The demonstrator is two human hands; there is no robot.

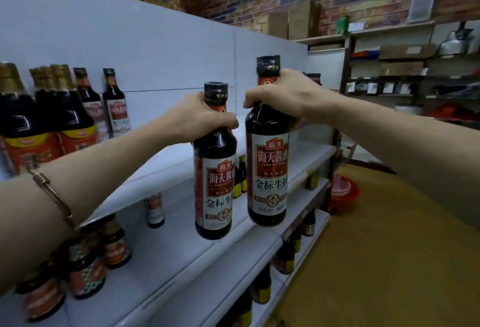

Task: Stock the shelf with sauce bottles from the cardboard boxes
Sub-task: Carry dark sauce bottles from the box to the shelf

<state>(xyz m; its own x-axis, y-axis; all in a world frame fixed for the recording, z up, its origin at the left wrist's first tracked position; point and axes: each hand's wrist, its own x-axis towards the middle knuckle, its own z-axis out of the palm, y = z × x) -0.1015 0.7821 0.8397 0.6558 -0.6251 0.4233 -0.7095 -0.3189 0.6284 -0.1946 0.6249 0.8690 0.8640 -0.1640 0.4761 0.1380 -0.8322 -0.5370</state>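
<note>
My left hand grips the neck of a dark sauce bottle with a red and white label. My right hand grips the neck of a second, matching sauce bottle. Both bottles hang upright in the air side by side, in front of the white shelf. The part of the top shelf board behind them is bare. No cardboard box is in view.
Other sauce bottles stand on the top shelf at the left, and several more on the lower shelves. A red basin sits on the brown floor at the shelf's far end. Storage racks line the brick wall.
</note>
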